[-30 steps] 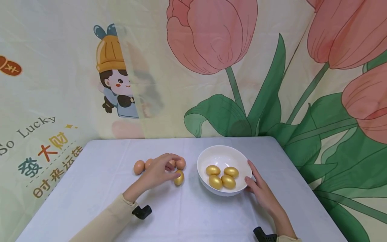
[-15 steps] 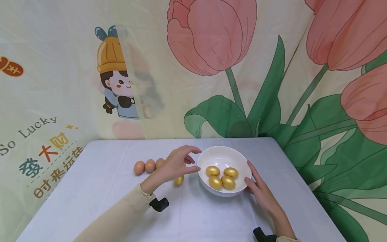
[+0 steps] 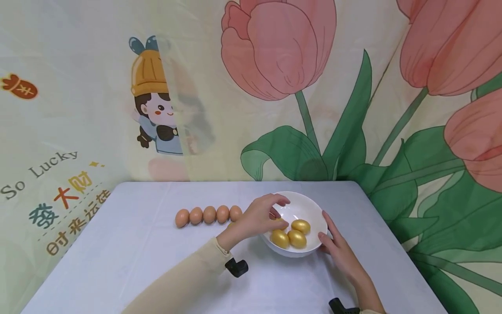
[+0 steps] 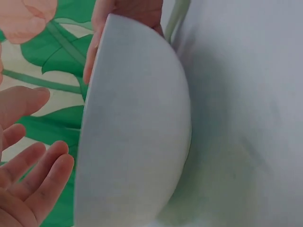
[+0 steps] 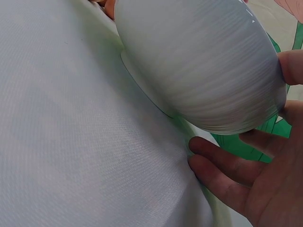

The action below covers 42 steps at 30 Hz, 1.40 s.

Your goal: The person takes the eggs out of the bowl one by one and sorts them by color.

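Left hand [image 3: 256, 218] now over the left part of the white bowl [image 3: 303, 208], right of centre in the frame; a second ago it was over the eggs at left of centre. Thumb and fingers apart, nothing between them in the left wrist view. Thumb covers part of one of the four gold eggs [image 3: 297, 239] in the bowl; can't tell if it touches. Right hand [image 3: 342, 253] holds the bowl at its right side, same as before. All five brown eggs [image 3: 209, 214] now show in a row left of centre; one loose gold egg [image 3: 230, 225] below the row's right end is mostly hidden by the left hand. Judgement: attention has shifted from the table eggs to those in the bowl; hand came over empty, so no egg transferred yet.
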Each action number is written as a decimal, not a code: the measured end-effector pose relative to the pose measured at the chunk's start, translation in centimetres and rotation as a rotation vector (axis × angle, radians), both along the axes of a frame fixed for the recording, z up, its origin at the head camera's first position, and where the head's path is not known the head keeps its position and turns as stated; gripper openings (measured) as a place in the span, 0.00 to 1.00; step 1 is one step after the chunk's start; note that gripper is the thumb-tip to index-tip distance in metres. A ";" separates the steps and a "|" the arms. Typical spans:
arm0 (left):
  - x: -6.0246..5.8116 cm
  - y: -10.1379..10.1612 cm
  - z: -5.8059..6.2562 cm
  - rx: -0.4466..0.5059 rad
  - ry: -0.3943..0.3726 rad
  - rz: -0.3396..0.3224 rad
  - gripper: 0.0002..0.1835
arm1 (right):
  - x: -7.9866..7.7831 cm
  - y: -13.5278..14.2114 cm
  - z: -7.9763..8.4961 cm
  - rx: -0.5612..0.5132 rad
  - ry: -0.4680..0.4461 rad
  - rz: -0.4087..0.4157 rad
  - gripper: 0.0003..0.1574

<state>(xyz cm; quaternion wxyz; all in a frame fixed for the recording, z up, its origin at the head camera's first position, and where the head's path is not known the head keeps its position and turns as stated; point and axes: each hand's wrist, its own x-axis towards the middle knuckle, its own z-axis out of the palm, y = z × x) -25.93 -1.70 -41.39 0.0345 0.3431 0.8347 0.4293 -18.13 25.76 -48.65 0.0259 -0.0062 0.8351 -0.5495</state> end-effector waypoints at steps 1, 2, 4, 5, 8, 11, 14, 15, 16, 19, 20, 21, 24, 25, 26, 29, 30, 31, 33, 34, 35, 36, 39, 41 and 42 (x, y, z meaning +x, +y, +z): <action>0.0 0.5 -0.2 -0.009 -0.008 0.001 0.30 | 0.0 0.0 0.0 0.000 -0.005 -0.001 0.45; 0.0 0.9 -0.4 -0.016 -0.014 0.000 0.30 | 0.0 0.0 0.0 0.000 -0.011 -0.003 0.45; -0.1 1.7 -0.8 -0.028 -0.019 0.002 0.30 | 0.1 -0.1 0.0 0.003 -0.020 -0.005 0.45; -0.1 2.1 -0.9 -0.034 -0.021 0.005 0.30 | 0.1 -0.1 -0.1 0.005 -0.024 -0.006 0.45; -0.3 3.0 -1.4 -0.046 -0.019 0.022 0.30 | 0.1 -0.1 -0.1 0.008 -0.030 -0.008 0.45; -0.5 3.6 -1.9 -0.055 -0.040 0.040 0.29 | 0.1 -0.1 -0.1 0.009 -0.029 -0.009 0.45; -0.7 4.2 -2.2 -0.061 -0.098 0.058 0.29 | 0.1 -0.1 -0.2 0.006 -0.025 -0.008 0.44; -0.7 4.4 -2.4 -0.066 -0.119 0.066 0.29 | 0.1 -0.1 -0.2 0.004 -0.024 -0.007 0.44; -0.8 4.6 -2.5 -0.073 -0.138 0.074 0.29 | 0.1 0.0 -0.2 0.001 -0.023 -0.006 0.44; -0.8 5.1 -2.7 -0.103 -0.172 0.096 0.29 | 0.1 0.0 -0.3 -0.005 -0.019 -0.004 0.45; -0.8 5.2 -2.8 -0.111 -0.176 0.100 0.29 | 0.1 0.1 -0.4 -0.006 -0.018 -0.003 0.45; -0.9 5.4 -2.8 -0.121 -0.177 0.102 0.28 | 0.1 0.1 -0.4 -0.007 -0.017 -0.004 0.45; -1.0 5.7 -3.0 -0.144 -0.175 0.103 0.28 | 0.1 0.1 -0.5 -0.003 -0.014 -0.007 0.44; -1.0 5.9 -3.1 -0.151 -0.172 0.103 0.28 | 0.0 0.2 -0.5 -0.002 -0.013 -0.006 0.44; -1.1 6.0 -3.2 -0.160 -0.167 0.103 0.29 | 0.0 0.2 -0.5 -0.002 -0.011 -0.005 0.44; -1.2 6.3 -3.4 -0.185 -0.139 0.101 0.29 | 0.0 0.2 -0.6 -0.004 -0.008 -0.002 0.44; -1.3 6.4 -3.4 -0.192 -0.125 0.100 0.29 | 0.0 0.2 -0.6 -0.006 -0.009 0.000 0.44; -1.3 6.4 -3.4 -0.199 -0.109 0.098 0.29 | 0.0 0.2 -0.6 -0.010 -0.010 0.002 0.44; -1.3 6.6 -3.4 -0.213 -0.083 0.096 0.28 | 0.0 0.2 -0.6 -0.015 -0.014 0.001 0.44; -1.3 6.7 -3.4 -0.218 -0.073 0.096 0.28 | 0.0 0.2 -0.5 -0.018 -0.014 0.003 0.44; -1.4 6.8 -3.5 -0.222 -0.067 0.098 0.27 | 0.0 0.2 -0.5 -0.019 -0.013 0.004 0.45; -1.4 6.8 -3.5 -0.224 -0.065 0.100 0.27 | -0.1 0.2 -0.5 -0.020 -0.012 0.005 0.44; -1.5 7.1 -3.5 -0.231 -0.061 0.106 0.25 | -0.1 0.2 -0.5 -0.020 -0.007 0.006 0.44; -1.5 7.2 -3.5 -0.239 -0.062 0.104 0.24 | -0.1 0.2 -0.5 -0.015 -0.009 0.003 0.44; -1.5 7.3 -3.5 -0.246 -0.060 0.102 0.24 | -0.2 0.2 -0.5 -0.013 -0.009 0.002 0.44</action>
